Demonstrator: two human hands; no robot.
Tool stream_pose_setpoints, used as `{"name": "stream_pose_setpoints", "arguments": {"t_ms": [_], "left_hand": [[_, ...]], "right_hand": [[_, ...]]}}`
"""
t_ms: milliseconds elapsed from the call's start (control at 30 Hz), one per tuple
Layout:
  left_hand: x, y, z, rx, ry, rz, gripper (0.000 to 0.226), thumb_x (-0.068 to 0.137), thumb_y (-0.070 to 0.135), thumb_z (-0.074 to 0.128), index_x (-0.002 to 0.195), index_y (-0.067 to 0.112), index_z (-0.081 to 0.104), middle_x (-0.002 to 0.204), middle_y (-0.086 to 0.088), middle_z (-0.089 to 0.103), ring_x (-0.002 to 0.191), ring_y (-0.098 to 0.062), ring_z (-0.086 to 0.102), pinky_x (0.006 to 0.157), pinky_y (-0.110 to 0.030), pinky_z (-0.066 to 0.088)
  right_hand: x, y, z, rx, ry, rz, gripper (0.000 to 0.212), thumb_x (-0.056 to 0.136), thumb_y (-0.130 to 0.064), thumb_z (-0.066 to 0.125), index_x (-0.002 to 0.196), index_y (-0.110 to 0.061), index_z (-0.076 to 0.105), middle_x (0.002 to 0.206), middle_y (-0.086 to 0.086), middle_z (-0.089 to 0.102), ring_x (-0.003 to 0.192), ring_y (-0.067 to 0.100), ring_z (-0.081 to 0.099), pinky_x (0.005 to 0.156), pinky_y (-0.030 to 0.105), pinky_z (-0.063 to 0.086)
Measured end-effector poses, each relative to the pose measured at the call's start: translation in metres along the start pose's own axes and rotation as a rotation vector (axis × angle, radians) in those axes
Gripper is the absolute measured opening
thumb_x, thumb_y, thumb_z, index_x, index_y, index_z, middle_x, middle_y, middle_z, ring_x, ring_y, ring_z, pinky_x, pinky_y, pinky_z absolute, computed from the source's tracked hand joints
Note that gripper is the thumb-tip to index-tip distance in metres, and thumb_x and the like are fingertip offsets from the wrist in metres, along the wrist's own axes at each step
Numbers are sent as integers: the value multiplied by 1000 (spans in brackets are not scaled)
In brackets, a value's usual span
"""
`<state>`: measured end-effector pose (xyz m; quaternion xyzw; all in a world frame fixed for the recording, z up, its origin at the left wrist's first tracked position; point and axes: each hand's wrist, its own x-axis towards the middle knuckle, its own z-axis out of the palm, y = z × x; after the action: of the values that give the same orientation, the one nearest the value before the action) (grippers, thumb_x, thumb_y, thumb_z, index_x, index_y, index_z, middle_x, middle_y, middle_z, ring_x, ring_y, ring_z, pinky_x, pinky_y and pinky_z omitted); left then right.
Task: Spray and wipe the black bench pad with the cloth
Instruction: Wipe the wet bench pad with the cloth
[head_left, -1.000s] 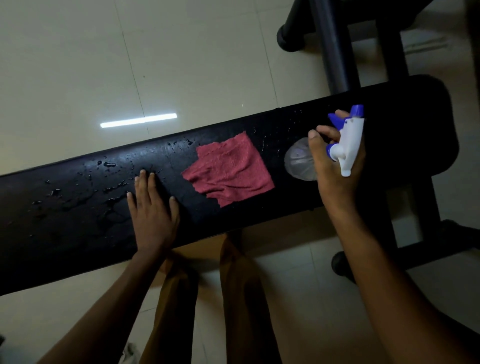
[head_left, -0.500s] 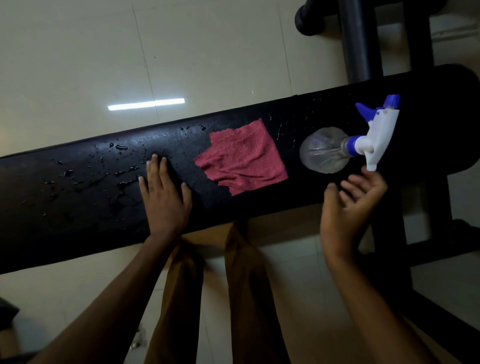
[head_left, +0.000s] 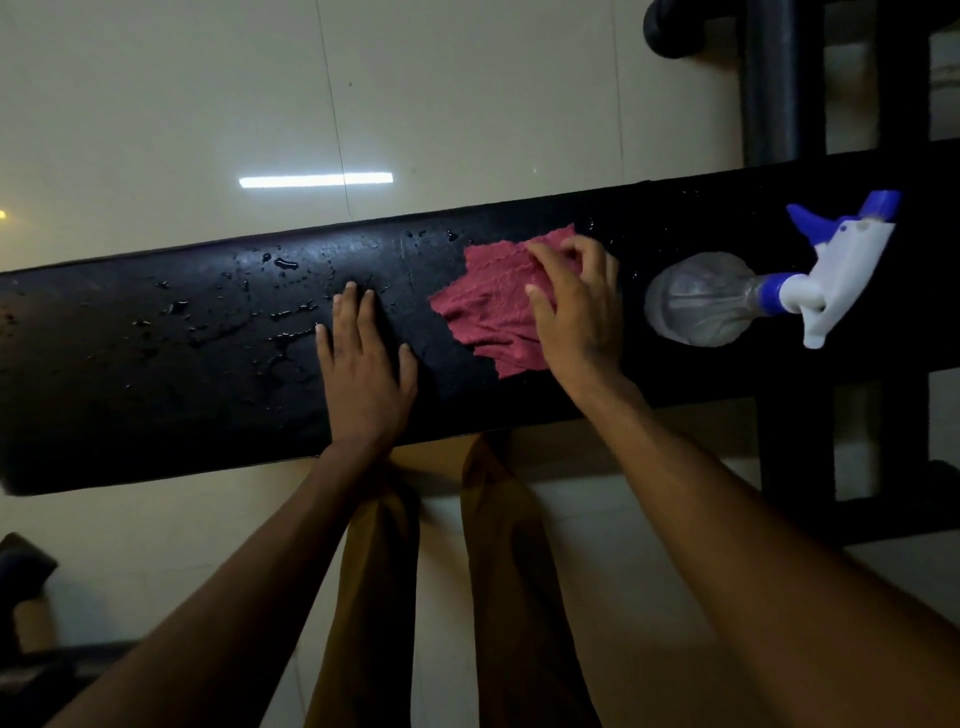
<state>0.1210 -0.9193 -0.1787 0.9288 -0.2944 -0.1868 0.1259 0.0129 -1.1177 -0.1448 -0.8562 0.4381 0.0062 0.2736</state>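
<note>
The black bench pad (head_left: 156, 374) runs across the view, with water droplets on its left half. A red cloth (head_left: 488, 306) lies on it near the middle. My right hand (head_left: 576, 317) rests on the cloth's right side with fingers curled into the fabric at its far edge. My left hand (head_left: 363, 364) lies flat on the wet pad just left of the cloth. A clear spray bottle (head_left: 701, 301) with a white and blue trigger head (head_left: 841, 260) lies on its side on the pad, to the right of my right hand and untouched.
Black bench frame bars (head_left: 769, 78) rise at the top right and run down past the pad at the right (head_left: 795, 452). Pale tiled floor (head_left: 208, 104) lies beyond the bench. My legs (head_left: 457, 597) stand close against the near edge. A dark object (head_left: 21, 571) sits at lower left.
My right hand let go of the spray bottle, leaving it lying on the pad, then moved left onto the red cloth. My left hand stayed flat on the pad.
</note>
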Motion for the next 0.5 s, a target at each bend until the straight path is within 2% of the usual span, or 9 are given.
{"name": "stream_pose_setpoints", "arguments": {"t_ms": [100, 200, 333, 433, 500], "left_hand": [[0, 0, 1, -17, 12, 0, 68, 99, 26, 53, 157, 5, 25, 168, -13, 15, 156, -27, 9, 127, -49, 5], [0, -2, 3, -14, 12, 1, 68, 99, 29, 51, 158, 6, 24, 169, -12, 14, 157, -27, 8, 127, -48, 4], [-2, -10, 4, 21, 12, 37, 69, 99, 36, 43, 158, 7, 22, 169, -12, 13, 157, -27, 8, 128, -48, 5], [-2, -15, 4, 28, 12, 66, 69, 100, 37, 43, 159, 7, 21, 169, -12, 13, 157, -27, 8, 128, -47, 5], [-2, -16, 3, 22, 14, 73, 69, 100, 37, 42, 159, 7, 22, 169, -12, 14, 157, -27, 9, 128, -46, 5]], "right_hand": [[11, 7, 6, -147, -47, -96, 50, 94, -21, 68, 142, -28, 56, 149, 10, 44, 136, 32, 39, 107, 44, 41], [13, 8, 7, -164, -54, -140, 37, 94, -21, 68, 130, -23, 64, 144, 9, 49, 135, 33, 41, 105, 45, 40], [15, 9, 3, -75, 11, -120, 23, 91, -17, 71, 113, -14, 70, 132, 9, 56, 123, 31, 50, 95, 38, 45], [14, 10, 0, -9, 41, -98, 21, 90, -12, 71, 112, -11, 71, 127, 8, 60, 117, 28, 57, 86, 28, 43], [14, 10, -1, 20, 51, -94, 21, 89, -13, 72, 111, -11, 72, 124, 6, 63, 115, 26, 60, 86, 28, 47]]}}
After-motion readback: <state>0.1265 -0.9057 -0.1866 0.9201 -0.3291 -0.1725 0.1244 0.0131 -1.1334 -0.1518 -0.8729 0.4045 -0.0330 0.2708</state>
